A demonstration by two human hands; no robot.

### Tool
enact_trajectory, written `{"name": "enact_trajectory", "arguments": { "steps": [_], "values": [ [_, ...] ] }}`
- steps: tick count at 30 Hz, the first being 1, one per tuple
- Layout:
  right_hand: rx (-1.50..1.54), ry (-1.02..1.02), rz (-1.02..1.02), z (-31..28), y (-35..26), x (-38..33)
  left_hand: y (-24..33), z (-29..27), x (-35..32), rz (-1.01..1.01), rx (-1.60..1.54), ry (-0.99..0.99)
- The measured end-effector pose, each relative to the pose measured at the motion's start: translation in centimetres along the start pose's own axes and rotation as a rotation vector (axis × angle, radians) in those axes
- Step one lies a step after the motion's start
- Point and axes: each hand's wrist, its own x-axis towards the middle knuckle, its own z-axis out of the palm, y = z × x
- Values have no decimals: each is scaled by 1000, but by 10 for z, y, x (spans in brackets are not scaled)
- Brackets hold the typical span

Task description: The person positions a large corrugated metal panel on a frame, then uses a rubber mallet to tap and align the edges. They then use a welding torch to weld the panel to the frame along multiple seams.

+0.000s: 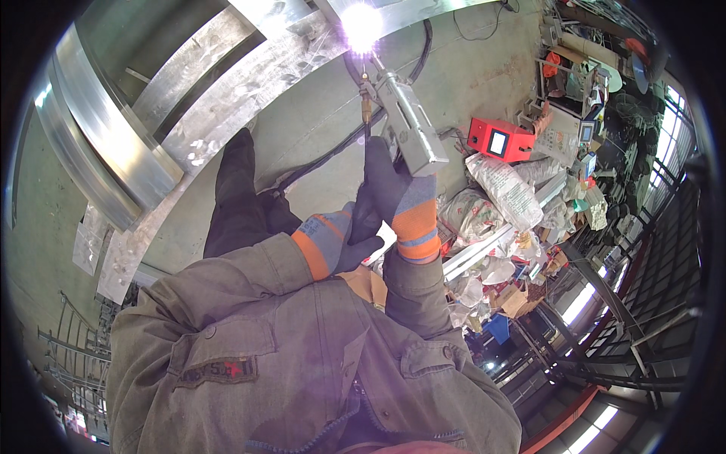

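The person's right hand, in a dark glove with a grey and orange cuff, is clenched around the grip of a silver-grey metal handheld welding gun. The gun points away from the person toward the far side of the scene, and its brass-coloured nozzle ends just below a bright white welding flash. The flash sits on a long shiny steel beam that runs diagonally from the near left to the far middle.

The left hand, in a matching dark glove with a grey and orange cuff, is just beside the right wrist, to its left and nearer the person. Its fingers curl under the right hand, touching it; whether it grasps anything of its own cannot be told.

A black cable runs along the concrete floor from the gun's far end toward the person's dark trouser leg. A second wide curved band of polished steel lies left of the beam.

To the right of the gun, well apart from it, stands a red box-shaped machine with a small screen. Near it, white filled sacks lie in a heap of clutter. The person wears a grey-green work jacket.
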Motion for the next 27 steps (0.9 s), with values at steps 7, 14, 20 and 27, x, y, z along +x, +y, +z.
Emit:
{"name": "enact_trajectory", "arguments": {
  "steps": [7,14,20,27],
  "values": [
    [-41,9,-75,0,2,-3,-11,9,-1,2,-33,20],
    [-49,11,16,-2,6,-11,-14,15,-3,-52,-86,-14],
    [48,24,-90,-12,-2,-24,-22,26,-10,84,-76,19],
    [225,125,-104,-71,-16,-84,-1,63,24,517,-121,24]
  ]
}}
